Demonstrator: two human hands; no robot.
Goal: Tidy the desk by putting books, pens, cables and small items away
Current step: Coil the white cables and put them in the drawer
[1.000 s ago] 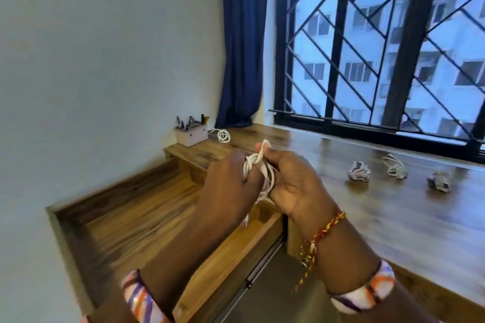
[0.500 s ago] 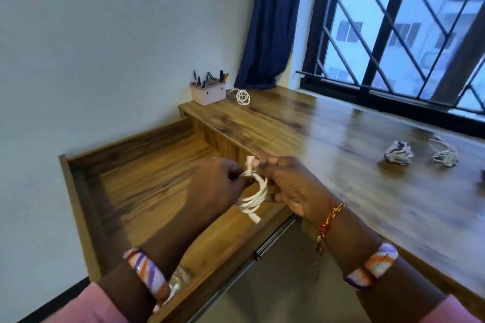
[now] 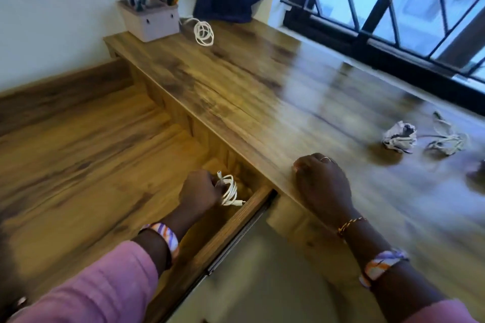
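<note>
My left hand [image 3: 200, 189] grips the cable [image 3: 229, 191] low inside the drawer [image 3: 244, 214], its fingers hidden behind the knuckles. My right hand [image 3: 321, 183] rests curled on the desk [image 3: 236, 86], holding nothing. Far items blur; no writing is legible.

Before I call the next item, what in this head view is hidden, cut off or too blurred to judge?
- Left hand fingers: behind its own back; grip on the coiled white cable unseen.
- Right hand on the desk edge: fingertips curl under, hidden.
- Crumpled paper and tangled cord: motion-blurred.
- Dark item: cut off at the right edge.
- Pens in the holder: too small to count.
</note>
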